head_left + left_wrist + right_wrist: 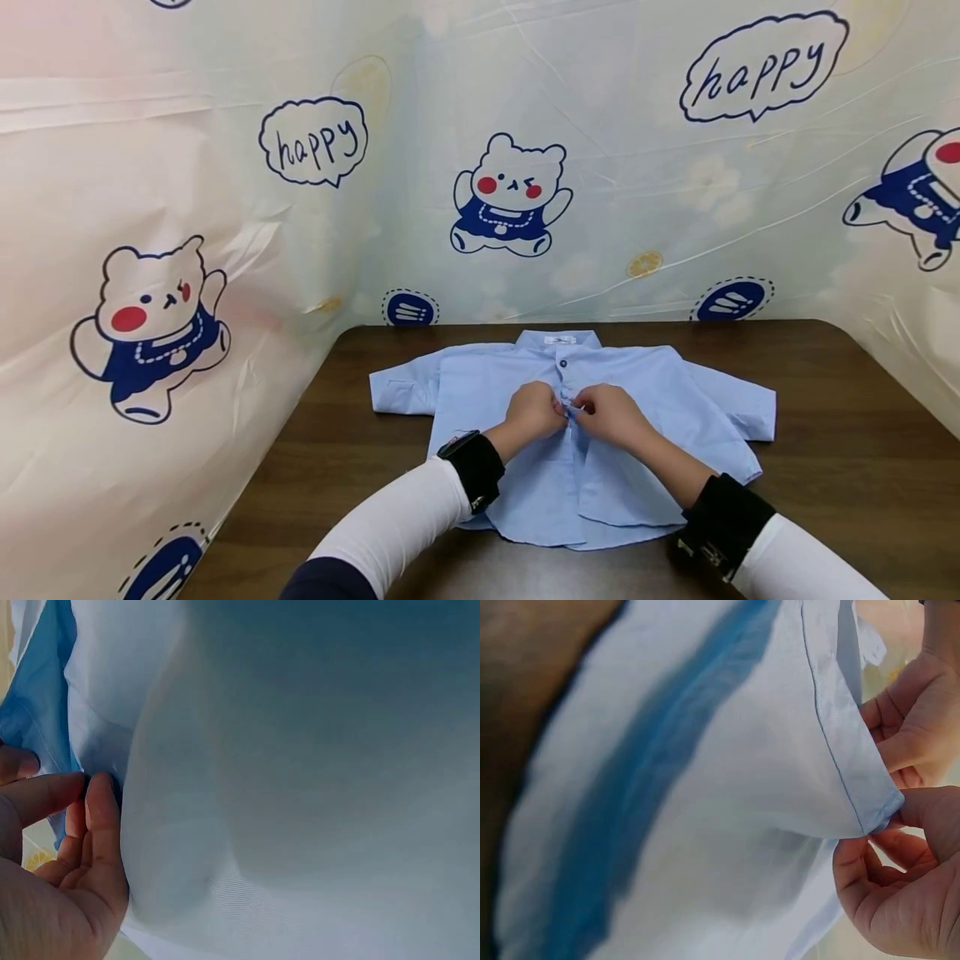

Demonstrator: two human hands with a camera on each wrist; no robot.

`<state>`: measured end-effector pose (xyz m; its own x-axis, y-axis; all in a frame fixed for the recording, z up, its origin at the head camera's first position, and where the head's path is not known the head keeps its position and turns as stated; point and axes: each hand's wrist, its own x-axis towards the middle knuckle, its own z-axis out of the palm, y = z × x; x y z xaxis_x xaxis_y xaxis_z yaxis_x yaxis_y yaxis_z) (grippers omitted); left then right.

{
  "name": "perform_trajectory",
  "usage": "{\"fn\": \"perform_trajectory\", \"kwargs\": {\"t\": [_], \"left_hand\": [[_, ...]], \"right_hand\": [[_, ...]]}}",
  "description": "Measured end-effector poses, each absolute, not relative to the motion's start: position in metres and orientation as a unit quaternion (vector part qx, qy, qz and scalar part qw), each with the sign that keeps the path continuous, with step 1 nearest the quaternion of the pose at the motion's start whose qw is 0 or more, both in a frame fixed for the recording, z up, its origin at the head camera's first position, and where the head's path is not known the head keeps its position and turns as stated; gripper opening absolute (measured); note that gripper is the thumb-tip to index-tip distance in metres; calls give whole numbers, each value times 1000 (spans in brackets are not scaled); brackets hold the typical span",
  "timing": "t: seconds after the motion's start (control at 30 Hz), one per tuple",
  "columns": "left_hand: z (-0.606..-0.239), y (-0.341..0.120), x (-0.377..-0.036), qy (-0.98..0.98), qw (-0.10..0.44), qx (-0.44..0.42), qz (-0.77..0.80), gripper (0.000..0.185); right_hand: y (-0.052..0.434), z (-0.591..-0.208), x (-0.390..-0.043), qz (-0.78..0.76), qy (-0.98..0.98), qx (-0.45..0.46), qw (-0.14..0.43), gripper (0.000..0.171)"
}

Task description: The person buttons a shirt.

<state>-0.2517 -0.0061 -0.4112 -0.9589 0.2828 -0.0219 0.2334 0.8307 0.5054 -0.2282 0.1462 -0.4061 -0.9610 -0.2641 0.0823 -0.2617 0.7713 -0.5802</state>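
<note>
A light blue short-sleeved shirt point(495, 483) lies front up, collar away from me. Near the collar a dark button point(563, 363) shows on the front strip. At mid-chest my left hand point(536, 410) pinches the shirt front; in the left wrist view a small dark spot, likely a button, shows between its thumb and finger. Close beside it, my right hand point(611, 414) pinches the edge of the other front panel. In the right wrist view that stitched edge point(840, 742) is lifted and folded at the fingertips. The fingers partly hide the pinched cloth.
The shirt lies on a dark brown wooden table point(817, 392). Behind and beside it hangs a pale curtain point(615, 75) printed with bears and the word "happy". The shirt's sleeves spread out to both sides.
</note>
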Motion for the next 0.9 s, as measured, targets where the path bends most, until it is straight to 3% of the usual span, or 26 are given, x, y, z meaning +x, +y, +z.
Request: {"fn": "perform_trajectory", "kwargs": {"t": [0.07, 0.27, 0.33, 0.73, 0.9], "left_hand": [[-412, -8, -251, 942, 59, 128, 305, 21], [-412, -12, -248, 793, 186, 31, 579, 5], [-412, -13, -247, 758, 204, 7, 620, 1], [-422, -14, -240, 694, 195, -26, 693, 5], [-414, -15, -241, 664, 195, -57, 719, 14]], "right_hand": [[150, -406, -227, -330, 934, -137, 11, 17], [157, -404, -223, -370, 918, -143, 22, 18], [158, -404, -222, -381, 913, -143, 25, 17], [155, -409, -217, -460, 876, -136, 47, 11], [151, -409, -216, -464, 872, -153, 24, 11]]}}
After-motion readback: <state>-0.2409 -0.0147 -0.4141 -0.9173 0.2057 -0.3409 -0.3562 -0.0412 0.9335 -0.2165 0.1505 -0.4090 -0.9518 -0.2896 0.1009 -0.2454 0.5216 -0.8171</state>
